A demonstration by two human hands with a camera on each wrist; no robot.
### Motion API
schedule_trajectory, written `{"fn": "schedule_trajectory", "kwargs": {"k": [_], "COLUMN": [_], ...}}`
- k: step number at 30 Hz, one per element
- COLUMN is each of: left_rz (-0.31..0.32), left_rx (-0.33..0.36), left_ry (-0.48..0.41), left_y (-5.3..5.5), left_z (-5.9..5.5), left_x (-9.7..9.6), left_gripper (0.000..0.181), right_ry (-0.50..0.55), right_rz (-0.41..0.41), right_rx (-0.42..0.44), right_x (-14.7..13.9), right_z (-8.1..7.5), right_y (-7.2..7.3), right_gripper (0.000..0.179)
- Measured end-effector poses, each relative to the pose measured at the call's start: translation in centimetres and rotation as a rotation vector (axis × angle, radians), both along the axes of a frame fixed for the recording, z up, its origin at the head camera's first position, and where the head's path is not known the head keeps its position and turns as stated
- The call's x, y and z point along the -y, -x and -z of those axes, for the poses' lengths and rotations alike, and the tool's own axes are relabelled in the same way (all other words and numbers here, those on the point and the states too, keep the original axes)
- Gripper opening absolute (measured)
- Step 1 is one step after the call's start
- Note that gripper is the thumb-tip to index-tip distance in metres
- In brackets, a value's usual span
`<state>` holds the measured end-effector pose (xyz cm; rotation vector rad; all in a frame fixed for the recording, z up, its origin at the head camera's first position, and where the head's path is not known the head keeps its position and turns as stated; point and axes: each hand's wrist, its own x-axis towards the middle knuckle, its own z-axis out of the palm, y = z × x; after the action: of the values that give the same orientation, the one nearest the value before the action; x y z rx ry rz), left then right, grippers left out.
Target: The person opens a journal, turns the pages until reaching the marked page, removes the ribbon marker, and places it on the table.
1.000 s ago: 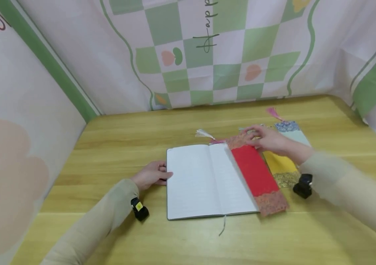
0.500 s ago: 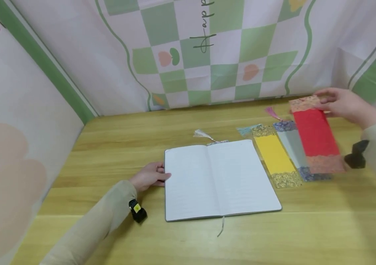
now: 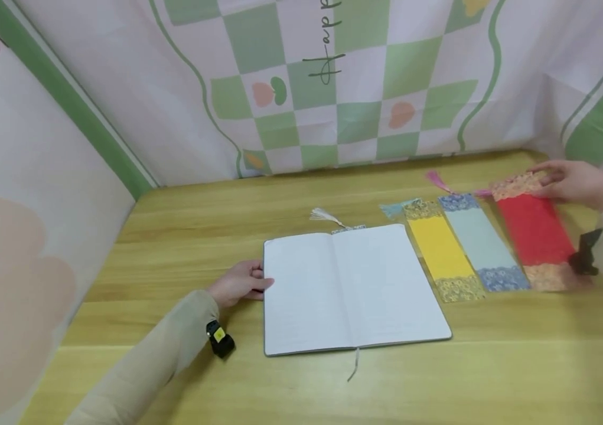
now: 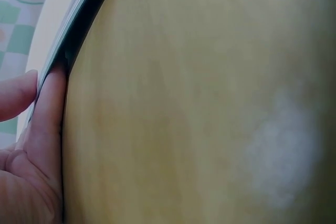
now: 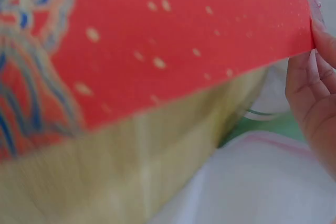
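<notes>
So the red bookmark (image 3: pixel 537 230) was clamped in a person's right grip (image 3: pixel 572 180), pinched by its far end, with the strip running from there back toward the wearer. That near end was blurry, and I couldn't tell from the head view if it touched the counter (image 3: pixel 184 236). The right wrist view gave way more detail: pale flecks all over the red, plus a blue and orange pattern that the head view just didn't pick up.

Just left of the right grip, a bit of pink tassel (image 3: pixel 483 193) poked out by the red bookmark's far corner. Further left lay a pale blue bookmark (image 3: pixel 484 241) with darker blue lacy ends, then a yellow bookmark (image 3: pixel 442 248) right beside the open notebook (image 3: pixel 386 283).

The left grip (image 3: pixel 237 284) was well apart from the right one, pinching the notebook's left edge. Head view mostly showed the thumb; the left wrist view showed a finger (image 4: pixel 50 108) tucked under the cover. Off to the right of that grip and beyond the notebook, a patterned strip (image 3: pixel 349 229) with a white tassel (image 3: pixel 325 215) stuck out. Behind it all hung a green-and-white checked cloth (image 3: pixel 357 124).
</notes>
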<state>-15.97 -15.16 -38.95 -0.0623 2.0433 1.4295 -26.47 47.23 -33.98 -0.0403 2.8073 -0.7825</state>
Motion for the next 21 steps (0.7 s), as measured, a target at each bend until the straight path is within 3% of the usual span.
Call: {"fn": "schedule_trajectory", "kwargs": {"k": [21], "left_rz": [-0.007], "left_rx": [0.001], "left_ry": [0.005], "left_y": [-0.1], "left_z": [0.0], "left_x": [0.1], "left_gripper": [0.017], "right_ry": [-0.081], "right_rz": [-0.108], "right_rx": [-0.063], "right_x": [1.7], "right_z": [2.9], "right_y": [0.3], "right_gripper": [0.053]}}
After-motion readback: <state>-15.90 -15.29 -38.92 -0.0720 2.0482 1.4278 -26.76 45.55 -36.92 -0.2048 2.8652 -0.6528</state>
